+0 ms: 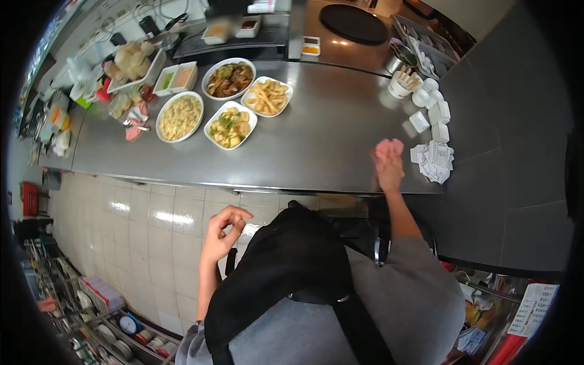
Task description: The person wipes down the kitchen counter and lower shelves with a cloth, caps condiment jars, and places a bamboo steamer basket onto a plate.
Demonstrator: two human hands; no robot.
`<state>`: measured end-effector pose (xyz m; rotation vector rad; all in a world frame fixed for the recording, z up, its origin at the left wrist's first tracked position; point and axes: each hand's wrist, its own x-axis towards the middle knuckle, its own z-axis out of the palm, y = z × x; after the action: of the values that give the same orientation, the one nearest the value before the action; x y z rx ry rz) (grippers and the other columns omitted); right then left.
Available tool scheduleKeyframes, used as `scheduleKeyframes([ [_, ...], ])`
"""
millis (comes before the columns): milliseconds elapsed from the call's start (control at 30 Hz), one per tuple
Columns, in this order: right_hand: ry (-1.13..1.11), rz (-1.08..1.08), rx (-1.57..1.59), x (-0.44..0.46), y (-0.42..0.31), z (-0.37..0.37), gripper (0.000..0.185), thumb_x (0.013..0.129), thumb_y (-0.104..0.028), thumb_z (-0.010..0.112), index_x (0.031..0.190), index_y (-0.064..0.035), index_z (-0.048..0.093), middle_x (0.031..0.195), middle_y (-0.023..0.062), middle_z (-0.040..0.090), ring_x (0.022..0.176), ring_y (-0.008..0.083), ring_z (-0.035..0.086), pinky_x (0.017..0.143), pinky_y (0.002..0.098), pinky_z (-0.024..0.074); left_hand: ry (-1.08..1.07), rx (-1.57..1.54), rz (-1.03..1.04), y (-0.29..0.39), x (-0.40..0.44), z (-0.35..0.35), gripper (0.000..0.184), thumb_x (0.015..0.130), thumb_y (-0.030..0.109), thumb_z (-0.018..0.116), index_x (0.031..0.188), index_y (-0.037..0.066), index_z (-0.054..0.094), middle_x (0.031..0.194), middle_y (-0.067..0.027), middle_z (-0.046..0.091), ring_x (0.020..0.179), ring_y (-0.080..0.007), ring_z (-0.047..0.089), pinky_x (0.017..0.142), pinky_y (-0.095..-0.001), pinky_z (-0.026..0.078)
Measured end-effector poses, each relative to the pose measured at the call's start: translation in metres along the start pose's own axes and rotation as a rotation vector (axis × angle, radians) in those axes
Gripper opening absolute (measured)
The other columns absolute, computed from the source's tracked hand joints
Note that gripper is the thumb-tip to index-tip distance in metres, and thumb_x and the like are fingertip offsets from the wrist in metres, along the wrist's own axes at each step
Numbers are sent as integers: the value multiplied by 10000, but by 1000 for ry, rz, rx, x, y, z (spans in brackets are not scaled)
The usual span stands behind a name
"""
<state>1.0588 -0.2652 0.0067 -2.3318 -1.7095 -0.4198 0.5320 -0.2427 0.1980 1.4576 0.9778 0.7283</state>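
My right hand is closed on a pink cloth, at the right end of the steel counter, just left of a pile of paper slips. Held over the floor in front of the counter, my left hand has its fingers loosely bent and apart, with nothing in it. On the counter's left half stand four filled dishes: rice, a dark meat dish, fries and a tofu-like dish.
Stacked small white dishes and a cup of wooden sticks line the right edge. At the left are a tray of bottles, a two-part container and another pink cloth. A round black tray lies at the back.
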Motion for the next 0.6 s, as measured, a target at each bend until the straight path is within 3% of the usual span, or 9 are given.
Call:
scheduleKeyframes([
  [33, 81, 264, 187, -2, 12, -7, 483, 932, -320, 526, 1363, -102, 524, 1471, 156, 409, 1351, 366, 368, 1094, 470, 319, -18, 3, 0, -4, 2, 0, 141, 861, -21, 577, 962, 29, 663, 652, 45, 462, 614, -57, 425, 627, -221, 378],
  [133, 251, 371, -46, 0, 27, 18, 516, 932, -321, 527, 1389, -84, 498, 1457, 166, 425, 1340, 363, 385, 1096, 470, 313, 117, -1, -57, -9, 9, 7, 135, 883, -13, 572, 987, 26, 649, 660, 61, 464, 628, -40, 415, 634, -217, 375],
  [200, 196, 63, 350, 14, -20, 13, 505, 923, -285, 540, 1378, -68, 504, 1440, 162, 447, 1322, 370, 410, 1088, 470, 318, 137, -5, -81, -5, 18, 14, 130, 887, -10, 577, 991, 24, 647, 659, 62, 465, 627, -39, 413, 634, -216, 376],
  [300, -217, -437, 381, 45, -29, -6, 528, 910, -204, 541, 1405, -44, 451, 1436, 194, 438, 1356, 386, 368, 1128, 432, 286, 167, -9, -110, -1, 33, 28, 112, 890, 0, 596, 986, 19, 651, 662, 59, 483, 628, -44, 424, 630, -216, 381],
  [333, -206, -445, 390, 70, -22, -1, 528, 910, -204, 541, 1405, -44, 451, 1436, 194, 438, 1356, 386, 368, 1128, 432, 286, 152, 75, -90, 1, 39, 32, 108, 889, 0, 597, 978, 18, 656, 669, 52, 495, 628, -46, 434, 634, -217, 389],
  [400, -113, -91, 528, 121, 8, 12, 522, 921, -230, 535, 1401, -43, 451, 1437, 211, 428, 1351, 392, 371, 1133, 438, 286, 165, 182, -126, 6, 44, 35, 126, 880, -21, 592, 970, 14, 673, 695, 22, 537, 648, -63, 499, 655, -238, 434],
  [467, 15, 19, 171, 171, 46, 77, 516, 941, -261, 526, 1398, -36, 446, 1438, 236, 417, 1342, 437, 361, 1137, 456, 285, 168, 131, -114, 12, 48, 41, 144, 878, -33, 584, 981, 10, 675, 701, 10, 550, 659, -73, 525, 665, -252, 449],
  [533, -156, 60, 126, 220, 36, 92, 521, 947, -282, 510, 1397, -27, 444, 1437, 224, 424, 1337, 452, 354, 1141, 454, 279, 49, 189, -116, 11, 47, 45, 159, 887, -27, 592, 1017, 3, 679, 787, -33, 616, 754, -129, 603, 709, -291, 479],
  [600, -30, -158, 153, 246, 4, 123, 512, 940, -316, 508, 1384, -64, 469, 1424, 214, 440, 1346, 427, 348, 1126, 468, 288, -76, 222, -149, 20, 52, 56, 149, 895, -4, 604, 1022, 8, 681, 841, -45, 630, 794, -147, 609, 727, -292, 478],
])
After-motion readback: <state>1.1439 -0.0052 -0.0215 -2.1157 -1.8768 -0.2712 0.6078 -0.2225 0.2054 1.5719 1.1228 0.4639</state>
